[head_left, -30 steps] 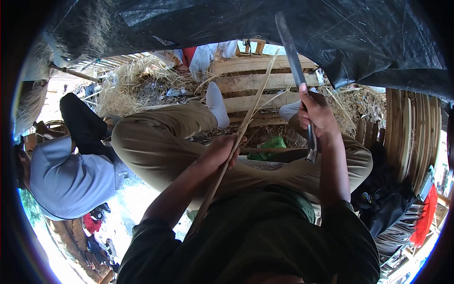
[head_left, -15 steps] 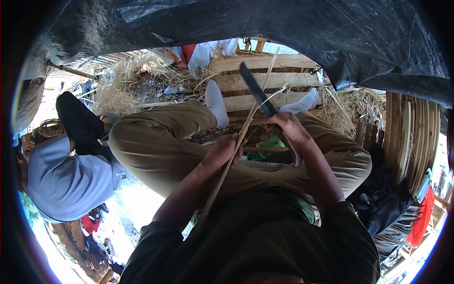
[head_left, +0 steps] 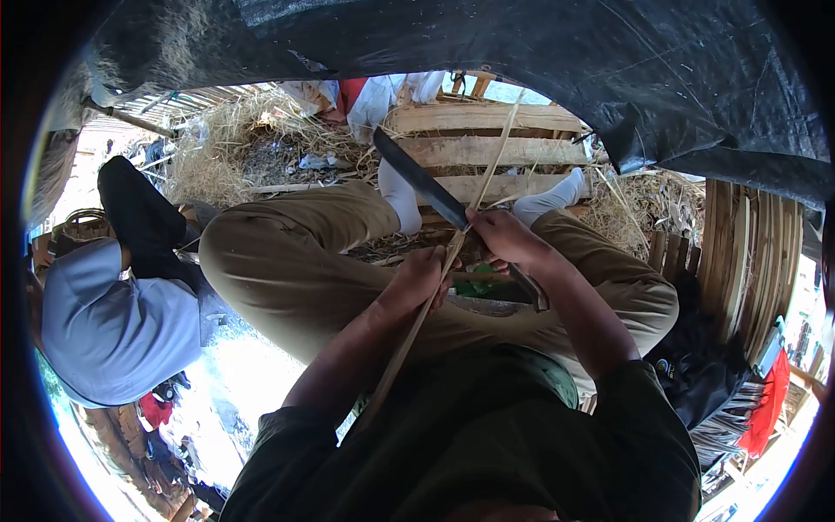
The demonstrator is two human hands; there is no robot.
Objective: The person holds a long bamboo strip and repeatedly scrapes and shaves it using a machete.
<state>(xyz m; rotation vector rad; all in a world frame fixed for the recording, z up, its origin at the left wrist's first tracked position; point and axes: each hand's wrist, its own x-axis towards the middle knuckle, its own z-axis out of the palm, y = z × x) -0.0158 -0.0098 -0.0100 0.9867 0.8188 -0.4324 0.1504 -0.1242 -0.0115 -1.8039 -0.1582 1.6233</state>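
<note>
My left hand (head_left: 421, 275) is closed around a long, pale bamboo strip (head_left: 499, 160), which runs up from my lap toward the wooden slats. In my right hand (head_left: 507, 237) is a machete, its dark blade (head_left: 417, 177) pointing up and to the left. The blade's base crosses the strip just above my left hand, and my right thumb lies close to that crossing. Below my right fist the end of the machete's handle (head_left: 532, 292) sticks out. Fingers hide the rest of the handle.
Wooden slats (head_left: 487, 151) and straw (head_left: 217, 161) lie beyond my feet. A dark tarp (head_left: 522, 43) hangs overhead. Another person's leg in light grey cloth (head_left: 122, 322) is at the left. Stacked wood strips (head_left: 752, 261) stand at the right, near a red cloth (head_left: 767, 409).
My right hand has moved left and down to the strip, and the machete blade has swung further left. A thin curled sliver that stood out beside the blade no longer shows.
</note>
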